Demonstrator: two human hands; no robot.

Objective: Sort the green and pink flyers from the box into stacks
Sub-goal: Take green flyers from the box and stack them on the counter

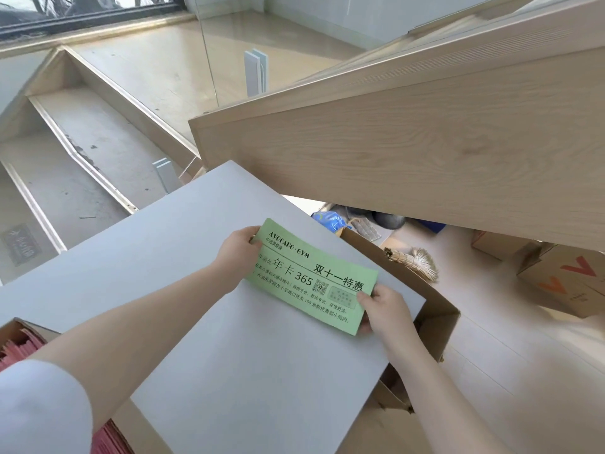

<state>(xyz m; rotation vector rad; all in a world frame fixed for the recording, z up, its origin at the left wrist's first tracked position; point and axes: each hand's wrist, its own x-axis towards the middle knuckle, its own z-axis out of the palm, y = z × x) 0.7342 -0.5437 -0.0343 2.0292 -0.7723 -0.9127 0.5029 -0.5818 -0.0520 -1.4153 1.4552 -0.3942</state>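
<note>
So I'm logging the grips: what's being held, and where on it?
A green flyer, pinched at both short ends: left hand at one, right hand at the other.

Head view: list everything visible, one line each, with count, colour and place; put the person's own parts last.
green flyer: one, green, held over the grey board
grey board: one, grey, centre
pink flyers: a pile, pink, in a box at lower left
open cardboard box: one, brown, under the board's right edge
printed cartons: at least two, brown with red marks, floor at right
straw brush: one, tan, floor beyond the box
wooden panel: one, light wood, upper right
left hand: grips the flyer's left end
right hand: pinches the flyer's right end
</note>
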